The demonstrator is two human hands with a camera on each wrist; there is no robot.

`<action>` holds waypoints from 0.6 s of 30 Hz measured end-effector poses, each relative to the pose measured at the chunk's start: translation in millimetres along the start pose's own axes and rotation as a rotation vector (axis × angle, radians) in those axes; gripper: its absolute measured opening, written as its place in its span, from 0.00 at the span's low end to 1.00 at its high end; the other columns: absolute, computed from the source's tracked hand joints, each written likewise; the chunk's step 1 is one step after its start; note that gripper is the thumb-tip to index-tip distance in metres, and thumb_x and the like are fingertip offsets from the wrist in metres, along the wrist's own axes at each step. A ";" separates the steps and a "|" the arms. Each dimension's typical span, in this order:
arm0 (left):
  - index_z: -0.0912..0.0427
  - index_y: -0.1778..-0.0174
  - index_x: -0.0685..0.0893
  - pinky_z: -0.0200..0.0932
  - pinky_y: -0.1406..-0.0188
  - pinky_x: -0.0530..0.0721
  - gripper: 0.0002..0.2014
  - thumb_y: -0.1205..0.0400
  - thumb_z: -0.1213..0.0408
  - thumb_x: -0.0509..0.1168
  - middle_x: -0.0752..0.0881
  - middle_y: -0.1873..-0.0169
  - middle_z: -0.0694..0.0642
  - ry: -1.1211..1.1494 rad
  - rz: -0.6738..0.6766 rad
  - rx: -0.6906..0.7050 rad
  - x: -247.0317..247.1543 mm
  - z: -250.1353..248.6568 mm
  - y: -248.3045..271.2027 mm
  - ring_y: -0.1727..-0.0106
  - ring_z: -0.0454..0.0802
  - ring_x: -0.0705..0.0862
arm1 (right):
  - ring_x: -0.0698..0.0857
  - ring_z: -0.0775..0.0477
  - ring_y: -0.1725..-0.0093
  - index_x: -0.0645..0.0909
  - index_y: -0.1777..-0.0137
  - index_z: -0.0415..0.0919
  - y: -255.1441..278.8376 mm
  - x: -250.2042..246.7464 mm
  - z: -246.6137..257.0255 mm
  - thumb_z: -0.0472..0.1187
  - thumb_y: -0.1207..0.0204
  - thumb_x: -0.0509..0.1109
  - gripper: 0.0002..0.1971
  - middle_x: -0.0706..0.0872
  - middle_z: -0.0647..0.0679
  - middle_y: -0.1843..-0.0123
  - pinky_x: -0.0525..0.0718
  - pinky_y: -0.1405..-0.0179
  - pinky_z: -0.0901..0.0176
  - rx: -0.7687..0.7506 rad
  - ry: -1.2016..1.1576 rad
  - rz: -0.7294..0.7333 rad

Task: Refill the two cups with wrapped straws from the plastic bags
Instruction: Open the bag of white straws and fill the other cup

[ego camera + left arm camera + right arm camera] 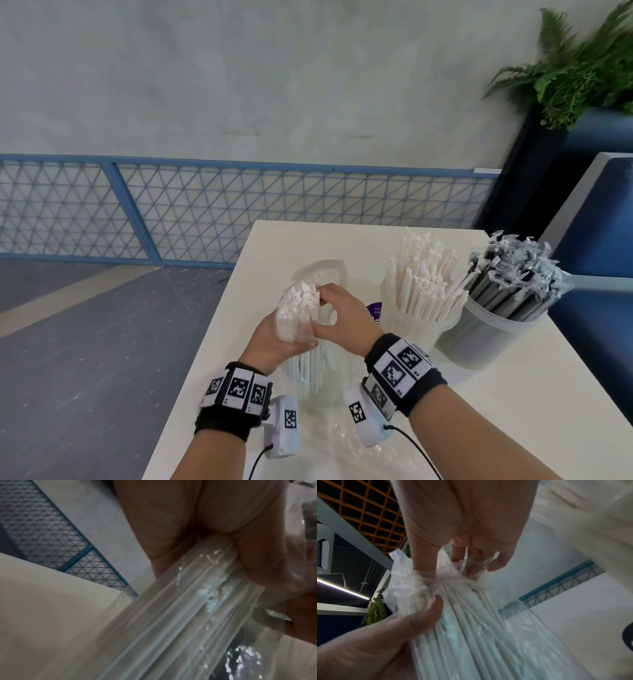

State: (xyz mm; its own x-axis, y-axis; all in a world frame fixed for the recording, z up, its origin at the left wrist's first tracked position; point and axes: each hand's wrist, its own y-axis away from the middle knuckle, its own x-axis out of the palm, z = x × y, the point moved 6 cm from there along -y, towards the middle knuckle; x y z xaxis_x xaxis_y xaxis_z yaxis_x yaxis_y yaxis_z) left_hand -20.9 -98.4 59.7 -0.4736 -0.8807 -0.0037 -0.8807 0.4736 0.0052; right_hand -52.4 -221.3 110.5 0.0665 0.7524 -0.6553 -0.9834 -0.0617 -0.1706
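A clear plastic bag of white paper-wrapped straws (294, 315) stands upright over the white table (479, 411). My left hand (291, 342) grips the bag round its middle; in the left wrist view the fingers (257, 563) wrap the bag of straws (171, 615). My right hand (325, 308) pinches the crumpled plastic at the bag's top (453, 577), thumb (429, 612) pressed on its side. To the right stand a cup of white straws (421, 301) and a cup of black straws in clear wrappers (507, 298), both packed.
Loose clear plastic (339, 435) lies on the table between my wrists. A small purple item (375, 310) shows behind my right hand. A blue mesh fence (205, 209) runs beyond the table's far edge, and a potted fern (582, 68) stands at the far right.
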 end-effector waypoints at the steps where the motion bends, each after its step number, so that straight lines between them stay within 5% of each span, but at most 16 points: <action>1: 0.61 0.44 0.82 0.30 0.57 0.83 0.26 0.36 0.83 0.75 0.88 0.52 0.52 -0.005 0.004 -0.008 -0.7 1.7 -0.4 0.52 0.38 0.88 | 0.78 0.50 0.44 0.77 0.35 0.41 0.6 1.2 0.1 0.45 0.36 0.72 0.27 0.81 0.48 0.44 0.72 0.47 0.70 0.003 -0.013 -0.002; 3: 0.60 0.47 0.83 0.31 0.58 0.83 0.25 0.38 0.80 0.77 0.90 0.55 0.51 -0.018 0.007 -0.030 -1.3 4.1 -0.4 0.54 0.41 0.88 | 0.76 0.50 0.44 0.76 0.35 0.41 2.8 4.1 1.1 0.46 0.38 0.74 0.29 0.81 0.49 0.47 0.72 0.47 0.66 0.030 -0.036 0.000; 6: 0.56 0.53 0.85 0.29 0.62 0.83 0.21 0.37 0.81 0.77 0.91 0.64 0.46 -0.043 0.006 -0.048 0.4 4.4 -0.1 0.59 0.37 0.89 | 0.74 0.54 0.49 0.79 0.43 0.42 4.0 10.2 -2.8 0.62 0.44 0.69 0.32 0.80 0.56 0.55 0.74 0.51 0.64 0.082 -0.077 -0.062; 11: 0.55 0.58 0.84 0.25 0.67 0.81 0.18 0.34 0.83 0.74 0.90 0.71 0.38 -0.050 -0.003 -0.052 4.7 -0.2 0.3 0.65 0.32 0.88 | 0.75 0.51 0.44 0.79 0.44 0.41 13.1 14.9 -11.2 0.41 0.31 0.76 0.17 0.74 0.63 0.57 0.73 0.44 0.63 0.183 -0.196 -0.187; 18: 0.55 0.60 0.85 0.26 0.68 0.81 0.17 0.36 0.81 0.76 0.90 0.72 0.40 -0.073 -0.032 -0.051 6.2 0.5 -1.0 0.65 0.33 0.88 | 0.81 0.41 0.42 0.75 0.59 0.64 19.7 16.3 -14.5 0.50 0.37 0.77 0.13 0.85 0.44 0.49 0.81 0.40 0.41 0.255 -0.275 -0.259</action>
State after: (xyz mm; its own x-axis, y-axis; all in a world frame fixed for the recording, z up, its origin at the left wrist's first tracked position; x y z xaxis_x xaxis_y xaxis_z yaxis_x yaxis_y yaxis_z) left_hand -23.0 -104.3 59.2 -0.4461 -0.8916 -0.0778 -0.8949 0.4429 0.0551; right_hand -68.3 -219.8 85.8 0.3024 0.8701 -0.3892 -0.9527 0.2890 -0.0941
